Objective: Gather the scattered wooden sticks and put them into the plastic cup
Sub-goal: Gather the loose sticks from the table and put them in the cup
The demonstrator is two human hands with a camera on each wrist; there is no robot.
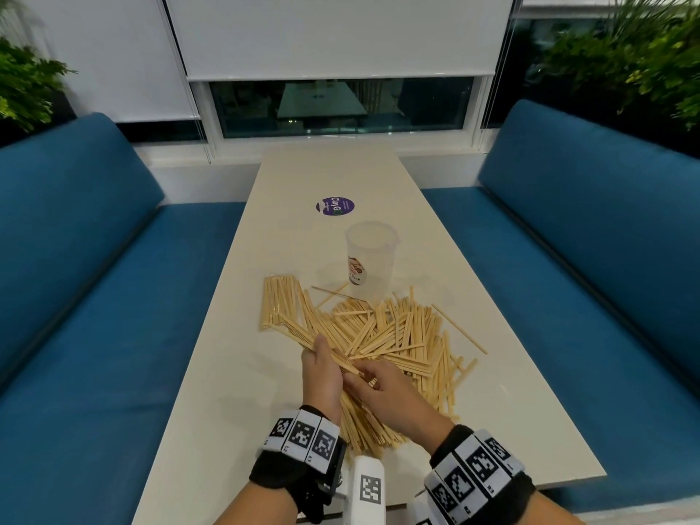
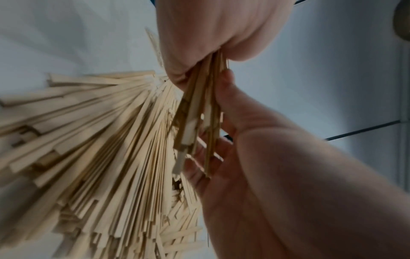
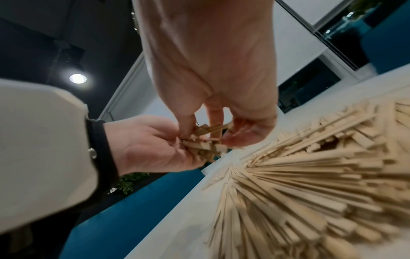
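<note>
A clear plastic cup (image 1: 371, 259) stands upright and empty mid-table. Just in front of it, pale wooden sticks (image 1: 401, 335) lie in a loose pile, seen close up in the wrist views (image 2: 99, 149) (image 3: 310, 184). My left hand (image 1: 325, 358) grips a bundle of sticks (image 1: 341, 363) above the pile's near left side. My right hand (image 1: 365, 375) meets it from the right and pinches the same bundle (image 3: 206, 140). From the left wrist, my left hand (image 2: 210, 43) clasps the bundle (image 2: 199, 105) while the right hand (image 2: 221, 122) curls round it. The fingertips are mostly hidden by sticks.
The long cream table (image 1: 235, 392) runs between two blue benches (image 1: 94, 297) (image 1: 587, 278). A round purple sticker (image 1: 335, 205) lies beyond the cup. A white device with a marker tag (image 1: 365, 486) sits at the table's near edge. A window is behind the far end.
</note>
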